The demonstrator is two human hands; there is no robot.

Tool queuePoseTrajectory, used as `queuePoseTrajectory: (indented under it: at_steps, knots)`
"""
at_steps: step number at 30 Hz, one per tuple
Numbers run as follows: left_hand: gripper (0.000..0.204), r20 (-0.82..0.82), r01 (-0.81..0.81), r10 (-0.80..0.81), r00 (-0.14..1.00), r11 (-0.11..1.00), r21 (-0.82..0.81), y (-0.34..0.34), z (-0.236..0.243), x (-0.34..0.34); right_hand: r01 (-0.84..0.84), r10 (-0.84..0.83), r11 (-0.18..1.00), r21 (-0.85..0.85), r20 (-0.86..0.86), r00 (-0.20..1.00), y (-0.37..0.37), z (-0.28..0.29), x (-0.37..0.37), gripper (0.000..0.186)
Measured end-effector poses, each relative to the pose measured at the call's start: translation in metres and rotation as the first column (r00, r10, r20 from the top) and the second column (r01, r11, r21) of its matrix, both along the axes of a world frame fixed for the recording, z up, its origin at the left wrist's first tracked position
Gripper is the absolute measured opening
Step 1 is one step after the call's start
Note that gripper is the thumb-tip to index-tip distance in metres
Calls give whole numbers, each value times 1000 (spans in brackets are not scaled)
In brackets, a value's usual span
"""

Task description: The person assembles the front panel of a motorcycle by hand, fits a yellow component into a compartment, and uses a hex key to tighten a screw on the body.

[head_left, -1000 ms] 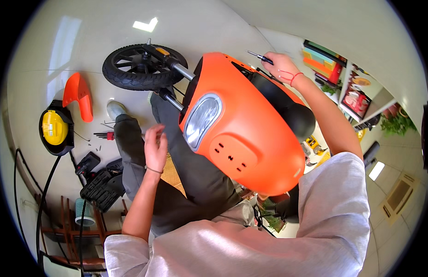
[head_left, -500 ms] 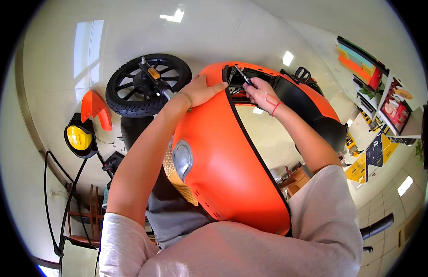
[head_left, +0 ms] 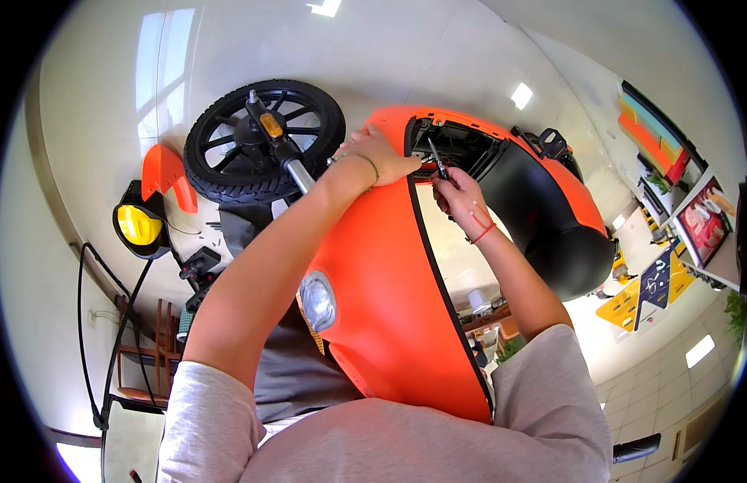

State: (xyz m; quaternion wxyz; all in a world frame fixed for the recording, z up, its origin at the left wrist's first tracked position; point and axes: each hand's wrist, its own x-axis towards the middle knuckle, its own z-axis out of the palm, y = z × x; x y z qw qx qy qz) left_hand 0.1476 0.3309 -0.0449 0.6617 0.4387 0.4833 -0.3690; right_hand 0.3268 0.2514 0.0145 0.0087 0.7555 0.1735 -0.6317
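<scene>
- In the head view, our left hand lies on the orange shell, thumb spread apart from the fingers, near the rim of its opening.
- Our right hand's fingers are clamped on a screwdriver, its shaft pointing up at the dark opening.
- The shell lies before our torso, the black wheel beyond it, to the left.

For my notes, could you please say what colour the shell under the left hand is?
The shell is orange, best seen in the head view.
</scene>
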Motion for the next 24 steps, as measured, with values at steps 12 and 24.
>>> queuePoseTrajectory:
  at_steps: [12, 24]
  knots:
    - [97, -11, -65, 65, 998, 997, 35, 1, 10, 2, -469, 481, 862, 195, -19, 876, 117, -75, -27, 20]
    - [98, -1, -58, 58, 998, 998, 37, 7, 14, -4, -773, 753, 634, 34, -255, 606, 135, -133, -47, 24]
